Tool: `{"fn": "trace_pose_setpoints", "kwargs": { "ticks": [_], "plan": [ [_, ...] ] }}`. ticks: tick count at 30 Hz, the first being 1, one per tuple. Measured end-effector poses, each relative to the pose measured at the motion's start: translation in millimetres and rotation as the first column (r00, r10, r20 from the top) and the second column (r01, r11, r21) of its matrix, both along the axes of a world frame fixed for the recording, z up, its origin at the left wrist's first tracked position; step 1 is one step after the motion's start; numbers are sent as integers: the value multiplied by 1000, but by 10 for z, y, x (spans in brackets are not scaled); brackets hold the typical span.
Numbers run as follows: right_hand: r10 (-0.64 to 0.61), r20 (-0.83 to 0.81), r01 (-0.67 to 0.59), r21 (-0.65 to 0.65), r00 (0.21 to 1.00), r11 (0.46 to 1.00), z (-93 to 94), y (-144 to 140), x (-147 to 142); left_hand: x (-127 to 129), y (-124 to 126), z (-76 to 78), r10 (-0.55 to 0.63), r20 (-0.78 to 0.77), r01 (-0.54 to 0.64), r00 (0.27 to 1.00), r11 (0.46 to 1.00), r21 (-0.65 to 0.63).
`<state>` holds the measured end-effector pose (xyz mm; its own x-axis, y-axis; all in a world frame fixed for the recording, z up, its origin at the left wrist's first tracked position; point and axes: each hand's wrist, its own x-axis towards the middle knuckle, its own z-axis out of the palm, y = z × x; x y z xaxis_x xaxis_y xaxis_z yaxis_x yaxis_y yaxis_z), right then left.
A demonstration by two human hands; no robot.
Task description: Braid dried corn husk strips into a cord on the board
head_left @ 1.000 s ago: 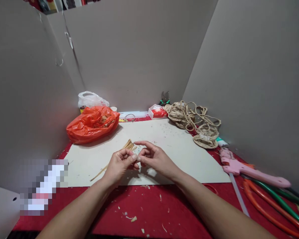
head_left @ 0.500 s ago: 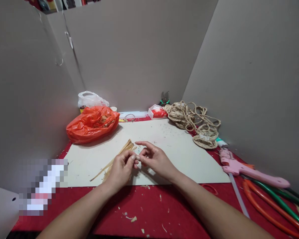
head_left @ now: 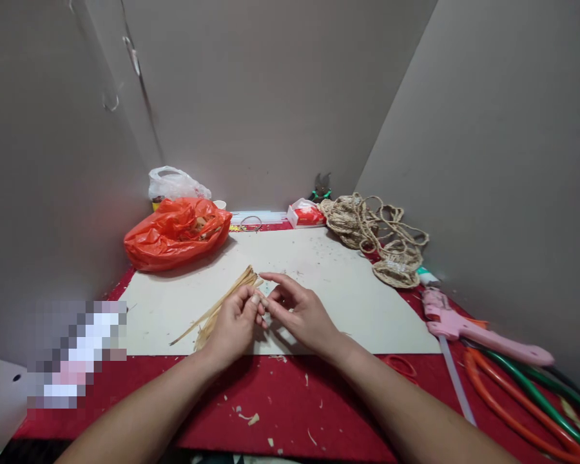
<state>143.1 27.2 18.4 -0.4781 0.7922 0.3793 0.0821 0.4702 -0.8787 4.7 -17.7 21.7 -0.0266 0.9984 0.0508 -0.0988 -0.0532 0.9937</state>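
Observation:
My left hand (head_left: 236,320) is closed, thumb and fingers pinched together over the white board (head_left: 314,258). Against it, fingertip to fingertip, comes my right hand (head_left: 302,312), its thumb and lower fingers pinching while the index finger stretches out to the left. Whatever lies between the fingertips is too small and too covered to name. A bundle of dry, straw-coloured plant strips (head_left: 222,298) lies on the board just behind and left of my left hand, which hides part of it.
At the back left sits a red plastic bag (head_left: 174,241); at the back right, coiled rope (head_left: 350,219) and a tissue pack (head_left: 305,214). On the right lie a pink glue gun (head_left: 483,332) and orange and green handles (head_left: 517,393). Scraps litter the red cloth (head_left: 251,393). Grey panels surround the table.
The camera view has tilted slightly down. Both hands stay together at nearly the same place, their fingertips shifting only a little.

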Motion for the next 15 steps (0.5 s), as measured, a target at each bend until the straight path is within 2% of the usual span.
{"fn": "trace_pose_setpoints", "kwargs": {
  "ticks": [3, 6, 15],
  "plan": [
    [-12, 8, 11, 48, 1000, 999, -6, 4, 14, -15, 20, -35, -13, 88, 18, 996, 998, -55],
    [-33, 8, 32, 89, 999, 996, -12, 20, 33, -48, 29, -35, -8, 124, 15, 992, 998, -57],
    [-56, 20, 53, 154, 998, 987, -31, 37, 62, -132, 6, -6, -39, -31, 39, 999, 999, 8]
  ]
}}
